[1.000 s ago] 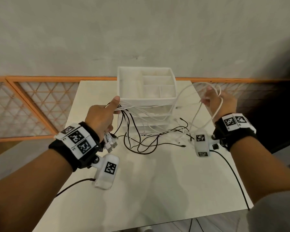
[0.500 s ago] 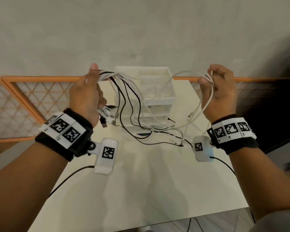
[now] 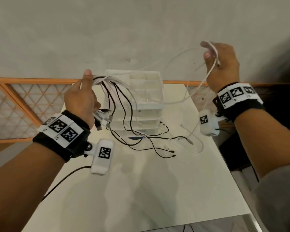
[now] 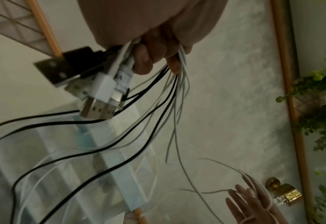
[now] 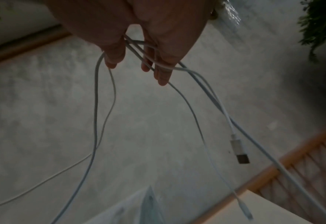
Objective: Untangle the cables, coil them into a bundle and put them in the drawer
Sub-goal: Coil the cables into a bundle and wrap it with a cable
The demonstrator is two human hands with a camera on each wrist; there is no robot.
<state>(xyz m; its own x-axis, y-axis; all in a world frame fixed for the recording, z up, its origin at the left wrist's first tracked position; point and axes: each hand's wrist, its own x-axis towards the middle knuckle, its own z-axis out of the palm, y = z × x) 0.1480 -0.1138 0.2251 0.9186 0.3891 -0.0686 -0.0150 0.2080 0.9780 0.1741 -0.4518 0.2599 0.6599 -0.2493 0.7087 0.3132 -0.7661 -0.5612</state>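
The left hand grips a bunch of black and white cables. The right hand holds white cable loops above the table.

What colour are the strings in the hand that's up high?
White cables, held by the right hand; the right wrist view shows them best.

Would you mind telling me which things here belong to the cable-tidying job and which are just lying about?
Part of the job:
- black and white cables gripped by the left hand
- white cables looped over the right hand
- white drawer unit

Just there:
- table
- orange lattice railing
- green plants
- brass door knob
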